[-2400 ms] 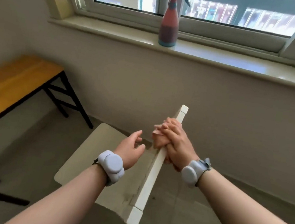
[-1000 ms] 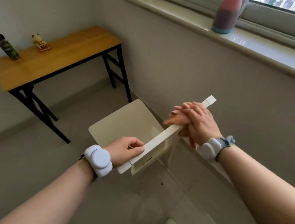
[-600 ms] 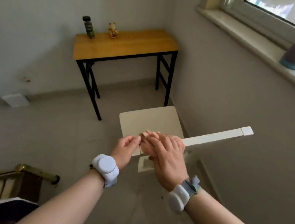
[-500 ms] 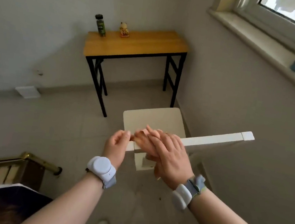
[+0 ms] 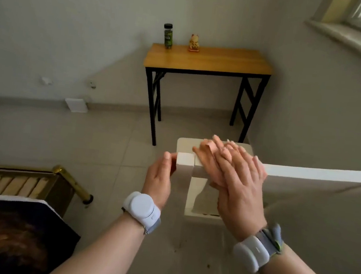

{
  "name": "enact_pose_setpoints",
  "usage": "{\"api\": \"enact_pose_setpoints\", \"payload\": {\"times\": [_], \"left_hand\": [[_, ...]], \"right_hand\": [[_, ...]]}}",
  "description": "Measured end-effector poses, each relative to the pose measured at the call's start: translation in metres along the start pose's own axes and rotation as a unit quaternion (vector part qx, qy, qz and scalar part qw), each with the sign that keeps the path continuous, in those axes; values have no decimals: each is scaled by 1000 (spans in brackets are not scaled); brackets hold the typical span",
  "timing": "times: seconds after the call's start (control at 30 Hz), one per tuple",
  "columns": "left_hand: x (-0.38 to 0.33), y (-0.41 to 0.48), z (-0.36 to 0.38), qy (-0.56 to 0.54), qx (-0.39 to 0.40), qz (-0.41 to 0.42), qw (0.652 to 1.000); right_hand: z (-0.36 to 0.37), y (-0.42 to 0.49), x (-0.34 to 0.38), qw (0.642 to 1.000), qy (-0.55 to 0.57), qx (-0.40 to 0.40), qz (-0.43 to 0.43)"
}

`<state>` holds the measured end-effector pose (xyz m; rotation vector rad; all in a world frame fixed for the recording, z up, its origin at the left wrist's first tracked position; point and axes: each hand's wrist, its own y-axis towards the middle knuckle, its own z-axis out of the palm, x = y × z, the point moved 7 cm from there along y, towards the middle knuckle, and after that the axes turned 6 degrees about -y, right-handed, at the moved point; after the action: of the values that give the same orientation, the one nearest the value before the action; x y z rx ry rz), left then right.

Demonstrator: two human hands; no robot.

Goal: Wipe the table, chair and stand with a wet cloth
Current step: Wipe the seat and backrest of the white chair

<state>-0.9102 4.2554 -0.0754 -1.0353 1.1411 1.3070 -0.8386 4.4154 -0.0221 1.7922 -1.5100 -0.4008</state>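
1. Grey floor tiles, pale walls; a wooden tabletop [image 5: 217, 60] stands in the corner, with the white chair [image 5: 193, 197] nearer
2. Right hand [image 5: 237, 184], fingers flat and together, presses the pink cloth [image 5: 208, 146] onto the chair's top rail [image 5: 305, 173]; left hand [image 5: 159, 176], fingers straight, touches the rail's end
3. Even pressure and one long pass along the rail would serve best
4. Capped bottle [image 5: 168, 36] on the tabletop holds something dark green

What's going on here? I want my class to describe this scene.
A person is wiping the top rail of a cream-white chair. The right hand presses a pink cloth flat on the rail near one end, fingers straight, while the left hand touches that end. Behind the chair, an orange wooden table with black legs carries a dark green bottle and a small cat figurine.
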Motion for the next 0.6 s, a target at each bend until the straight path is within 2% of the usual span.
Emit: {"api": "enact_pose_setpoints", "payload": {"times": [0.13, 0.27, 0.4, 0.6], "left_hand": [[45, 5, -7, 10, 24, 11, 1000], [89, 7, -13, 34, 29, 35, 998], [95, 6, -13, -19, 60, 121, 991], [127, 19, -21, -136, 141, 177, 964]], "right_hand": [[19, -4, 23, 994, -13, -64, -86], [33, -12, 21, 981, -34, -144, -126], [53, -24, 31, 955, -48, -225, -188], [85, -43, 36, 923, -76, -297, -233]]}}
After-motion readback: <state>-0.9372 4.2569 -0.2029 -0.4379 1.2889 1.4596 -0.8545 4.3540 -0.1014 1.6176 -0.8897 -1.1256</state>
